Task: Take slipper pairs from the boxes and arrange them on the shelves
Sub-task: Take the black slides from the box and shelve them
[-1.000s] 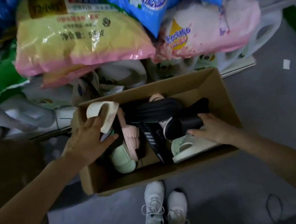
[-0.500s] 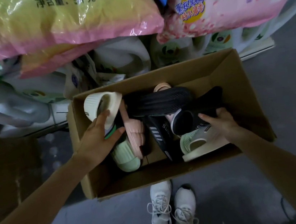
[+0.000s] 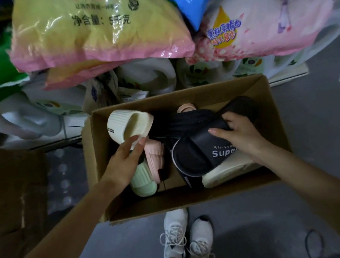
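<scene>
Inside the cardboard box [image 3: 195, 199] on the floor [image 3: 326, 173] lie mixed slippers. Cream slipper [image 3: 130, 126] at back-left, left hand [image 3: 126, 165] pinching its lower edge. Black slipper [image 3: 198, 153] marked "Super", right hand [image 3: 239, 133] curled round its strap. Pink slipper [image 3: 155, 156] and green slipper [image 3: 142, 181] lie between. Detergent bags [image 3: 97, 30] are stacked behind.
</scene>
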Action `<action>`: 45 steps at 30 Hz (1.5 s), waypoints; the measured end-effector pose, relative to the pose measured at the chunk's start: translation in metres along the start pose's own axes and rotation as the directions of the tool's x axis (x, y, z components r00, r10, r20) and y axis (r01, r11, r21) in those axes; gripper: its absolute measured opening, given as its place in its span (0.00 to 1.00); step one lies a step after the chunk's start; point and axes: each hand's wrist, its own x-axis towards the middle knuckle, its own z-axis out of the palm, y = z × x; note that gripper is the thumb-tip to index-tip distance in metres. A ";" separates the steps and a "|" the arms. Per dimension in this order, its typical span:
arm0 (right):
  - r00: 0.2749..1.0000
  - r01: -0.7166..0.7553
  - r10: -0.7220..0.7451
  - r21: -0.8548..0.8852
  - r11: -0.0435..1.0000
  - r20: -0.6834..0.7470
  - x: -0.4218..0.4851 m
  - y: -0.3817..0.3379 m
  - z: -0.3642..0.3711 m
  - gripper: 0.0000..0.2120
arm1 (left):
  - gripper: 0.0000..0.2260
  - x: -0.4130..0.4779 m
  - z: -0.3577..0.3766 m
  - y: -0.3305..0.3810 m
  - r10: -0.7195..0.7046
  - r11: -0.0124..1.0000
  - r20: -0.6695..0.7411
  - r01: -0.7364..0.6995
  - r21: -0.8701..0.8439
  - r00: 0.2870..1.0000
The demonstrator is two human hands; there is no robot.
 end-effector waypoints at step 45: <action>0.909 -0.235 0.278 0.168 0.957 -0.312 -0.003 0.047 -0.023 0.35 | 0.07 0.052 0.120 -0.103 -0.279 0.812 0.170 0.327 -0.484 0.945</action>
